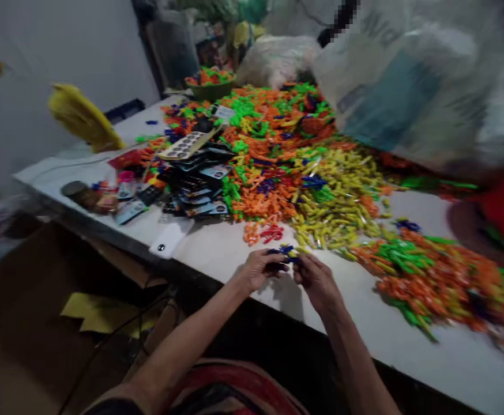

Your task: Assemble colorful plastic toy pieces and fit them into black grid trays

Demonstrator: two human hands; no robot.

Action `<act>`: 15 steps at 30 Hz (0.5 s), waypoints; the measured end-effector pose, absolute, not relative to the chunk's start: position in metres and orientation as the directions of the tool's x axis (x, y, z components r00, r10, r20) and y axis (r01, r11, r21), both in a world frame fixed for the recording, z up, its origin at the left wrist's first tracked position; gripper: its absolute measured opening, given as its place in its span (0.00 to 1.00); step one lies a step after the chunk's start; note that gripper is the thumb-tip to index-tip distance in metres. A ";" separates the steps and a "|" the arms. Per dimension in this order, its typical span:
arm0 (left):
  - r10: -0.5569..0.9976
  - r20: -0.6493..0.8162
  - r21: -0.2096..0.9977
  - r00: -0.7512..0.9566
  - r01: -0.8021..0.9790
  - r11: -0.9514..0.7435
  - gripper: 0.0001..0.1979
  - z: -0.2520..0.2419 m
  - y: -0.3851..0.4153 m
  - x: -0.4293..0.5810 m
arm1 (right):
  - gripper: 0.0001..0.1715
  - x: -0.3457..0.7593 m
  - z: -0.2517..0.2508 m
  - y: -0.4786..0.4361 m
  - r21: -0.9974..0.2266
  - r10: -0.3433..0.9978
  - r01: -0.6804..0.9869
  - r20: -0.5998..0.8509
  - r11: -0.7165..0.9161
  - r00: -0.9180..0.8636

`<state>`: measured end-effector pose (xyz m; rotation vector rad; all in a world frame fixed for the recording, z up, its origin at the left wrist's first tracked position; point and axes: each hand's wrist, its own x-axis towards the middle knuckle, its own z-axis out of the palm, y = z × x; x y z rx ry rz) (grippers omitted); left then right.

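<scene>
small packing workshop: table (217,248) heaped with plastic pieces (278,173), bulk sacks (407,86).

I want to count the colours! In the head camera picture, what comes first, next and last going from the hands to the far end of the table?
The left hand and right hand pinching blue pieces → small red pieces → big mixed heap → green bowl.

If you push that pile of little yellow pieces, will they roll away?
Probably they would slide and scatter rather than roll: the yellow pieces look small, stubby and loosely heaped. They are likely light and stiff, like plastic. The table looks smooth, so they may skid easily.
</scene>
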<state>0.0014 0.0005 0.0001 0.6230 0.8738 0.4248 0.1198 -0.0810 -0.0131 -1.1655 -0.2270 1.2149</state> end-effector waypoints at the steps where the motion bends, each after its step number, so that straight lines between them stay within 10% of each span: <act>1: 0.577 -0.566 0.660 0.589 -0.096 0.745 0.07 0.000 0.001 0.003 | 0.17 0.121 -0.012 -0.081 -0.795 0.818 -0.598 -0.408 -0.101 0.405; 15: 0.401 -0.504 0.707 0.765 0.098 0.700 0.14 0.009 0.011 0.004 | 0.12 0.152 -0.006 -0.083 -0.794 0.895 -0.564 -0.398 -0.226 0.201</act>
